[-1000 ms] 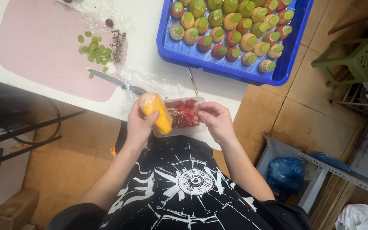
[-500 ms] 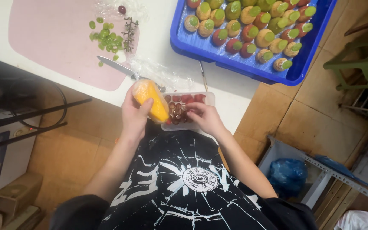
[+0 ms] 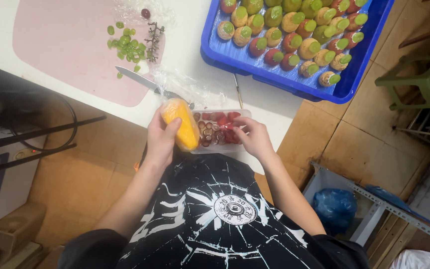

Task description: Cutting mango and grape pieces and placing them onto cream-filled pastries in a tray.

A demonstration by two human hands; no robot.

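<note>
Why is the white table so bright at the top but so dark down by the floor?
Head view: the white table glares under strong light, washing out detail; the clear wrap glints; the floor on the left sits in shadow; the left hand and orange fruit piece look sharp; straight edges bend near the corners.

Knife [image 3: 140,79], grapes [image 3: 124,44], blue tray [image 3: 274,77]

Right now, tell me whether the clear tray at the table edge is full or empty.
Partly full: the clear tray holds red fruit pieces; its left end is hidden behind the mango.
</note>
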